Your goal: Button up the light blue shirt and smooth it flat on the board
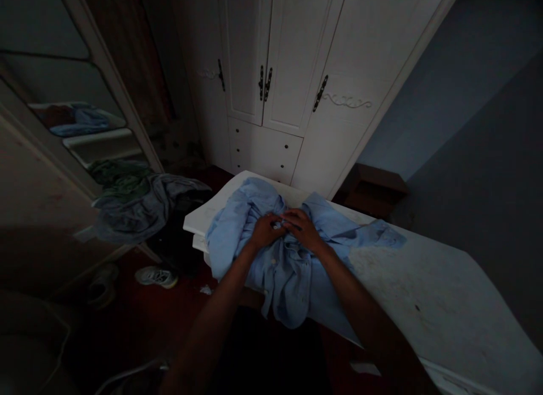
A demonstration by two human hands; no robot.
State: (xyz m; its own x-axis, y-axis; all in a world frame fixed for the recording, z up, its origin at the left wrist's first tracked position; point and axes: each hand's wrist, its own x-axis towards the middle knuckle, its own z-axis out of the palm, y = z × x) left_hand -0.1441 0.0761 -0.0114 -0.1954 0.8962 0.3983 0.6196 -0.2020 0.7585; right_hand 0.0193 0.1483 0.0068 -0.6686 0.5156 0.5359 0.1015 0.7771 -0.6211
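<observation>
A light blue button-up shirt lies bunched on the white table, its lower front hanging over the near edge. Small pale buttons show along the hanging part. My left hand and my right hand meet at the upper middle of the shirt, around the collar or upper front. Fingers of both hands are bent and pinch the cloth there, nearly touching one another. Exactly what lies between the fingertips is too small and dark to make out. One sleeve stretches away to the right across the tabletop.
Behind the table stands a white wardrobe with dark handles. To the left, a pile of grey and green clothes sits before a mirror. A shoe rests on the red floor. A brown wooden box-like unit is against the right wall.
</observation>
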